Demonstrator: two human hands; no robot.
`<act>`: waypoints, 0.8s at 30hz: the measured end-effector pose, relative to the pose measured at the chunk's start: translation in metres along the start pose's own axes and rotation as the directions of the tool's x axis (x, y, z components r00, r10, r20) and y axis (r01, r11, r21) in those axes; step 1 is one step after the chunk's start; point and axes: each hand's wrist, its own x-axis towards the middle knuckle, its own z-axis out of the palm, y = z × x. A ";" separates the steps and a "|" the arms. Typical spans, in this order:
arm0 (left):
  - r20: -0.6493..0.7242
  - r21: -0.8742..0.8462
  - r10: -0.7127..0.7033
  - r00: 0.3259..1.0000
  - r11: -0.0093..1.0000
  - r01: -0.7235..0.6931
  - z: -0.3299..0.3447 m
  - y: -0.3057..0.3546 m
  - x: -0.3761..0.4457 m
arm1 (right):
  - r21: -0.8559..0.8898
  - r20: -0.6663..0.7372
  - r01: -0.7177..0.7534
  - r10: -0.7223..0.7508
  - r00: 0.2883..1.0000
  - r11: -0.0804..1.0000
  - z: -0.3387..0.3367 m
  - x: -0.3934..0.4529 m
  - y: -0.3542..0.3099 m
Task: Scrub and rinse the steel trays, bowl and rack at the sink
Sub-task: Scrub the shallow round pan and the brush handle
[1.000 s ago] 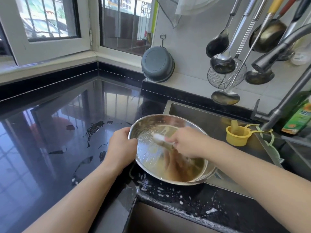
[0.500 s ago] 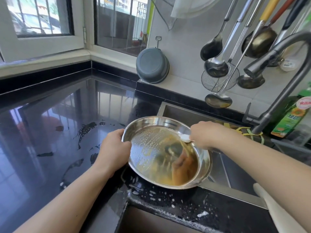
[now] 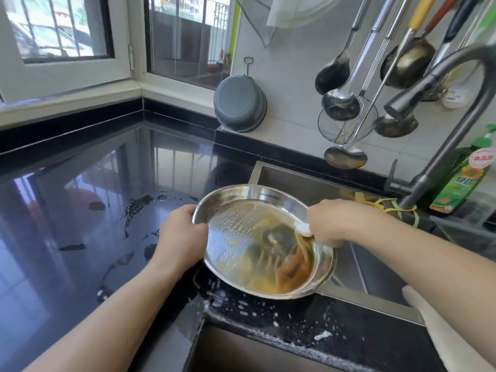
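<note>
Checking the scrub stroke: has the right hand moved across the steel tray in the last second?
Yes. The right hand has gone from the middle of the steel tray to its far right rim, toward the faucet.

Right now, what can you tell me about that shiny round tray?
The round steel tray is shallow and mirror-shiny, with a low rim. It is tilted over the corner of the black counter and the sink. Soapy droplets and yellowish streaks cover its inside. The left hand grips its left rim; the right hand holds a white scrubber against its inside.
</note>
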 end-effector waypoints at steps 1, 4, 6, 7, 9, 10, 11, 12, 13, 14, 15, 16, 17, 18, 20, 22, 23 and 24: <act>0.004 0.007 0.004 1.000 1.000 -0.004 0.000 -0.001 0.000 | 0.012 0.015 -0.028 0.028 1.000 1.000 0.001 0.000 0.000; 0.028 0.015 0.019 0.999 1.000 -0.019 -0.001 0.001 -0.002 | 0.098 -0.057 -0.034 0.040 0.998 0.995 0.001 0.019 -0.002; 0.041 0.008 0.020 0.999 1.000 -0.021 -0.002 0.003 -0.003 | 0.236 -0.117 0.019 0.009 0.993 0.972 0.004 0.037 -0.010; 0.045 0.003 0.019 0.999 1.000 -0.019 -0.003 0.004 -0.003 | 0.296 -0.141 0.057 -0.015 0.990 0.953 0.003 0.044 -0.015; 0.047 -0.004 0.015 0.999 1.000 -0.015 -0.004 0.004 -0.004 | 0.381 -0.173 0.127 -0.065 0.983 0.916 -0.001 0.049 -0.028; 0.051 -0.005 0.021 0.999 1.000 -0.020 -0.005 0.004 -0.005 | 0.379 -0.180 0.161 -0.098 0.979 0.911 -0.004 0.047 -0.034; 0.052 -0.010 0.028 0.998 1.000 -0.027 -0.005 0.006 -0.006 | 0.375 -0.194 0.200 -0.134 0.972 0.905 -0.006 0.047 -0.039; 0.050 -0.015 0.032 0.998 0.999 -0.031 -0.005 0.007 -0.006 | 0.390 -0.196 0.227 -0.160 0.967 0.892 -0.009 0.044 -0.046; 0.049 -0.017 0.032 0.998 0.999 -0.031 -0.005 0.007 -0.007 | 0.406 -0.207 0.259 -0.188 0.960 0.876 -0.010 0.042 -0.052; 0.050 -0.018 0.030 0.998 0.999 -0.029 -0.005 0.007 -0.007 | 0.408 -0.218 0.300 -0.227 0.949 0.863 -0.010 0.037 -0.059; 0.052 -0.016 0.030 0.998 0.999 -0.029 -0.005 0.007 -0.007 | 0.428 -0.218 0.327 -0.255 0.942 0.843 -0.010 0.034 -0.066; 0.053 -0.013 0.032 0.998 0.999 -0.032 -0.005 0.007 -0.008 | 0.433 -0.220 0.365 -0.296 0.929 0.824 -0.011 0.029 -0.071; 0.052 -0.011 0.032 0.998 0.999 -0.031 -0.005 0.007 -0.007 | 0.447 -0.214 0.397 -0.335 0.918 0.801 -0.011 0.024 -0.077; 0.051 -0.018 0.030 0.998 0.999 -0.029 -0.005 0.006 -0.007 | 0.442 -0.191 0.430 -0.385 0.903 0.788 -0.013 0.019 -0.081; 0.048 -0.042 0.019 0.999 0.999 -0.017 -0.003 0.007 -0.008 | 0.394 -0.122 0.480 -0.473 0.873 0.784 -0.017 0.007 -0.083; 0.013 -0.046 0.022 1.000 0.999 -0.022 -0.002 0.007 -0.008 | 0.391 -0.061 0.496 -0.516 0.854 0.775 -0.021 -0.003 -0.078; -0.016 -0.034 0.029 0.999 0.999 -0.030 -0.001 0.006 -0.006 | 0.403 -0.023 0.491 -0.527 0.849 0.773 -0.020 -0.006 -0.073; -0.041 -0.028 0.031 0.999 0.999 -0.032 0.000 0.006 -0.005 | 0.410 0.013 0.489 -0.541 0.841 0.770 -0.018 -0.009 -0.067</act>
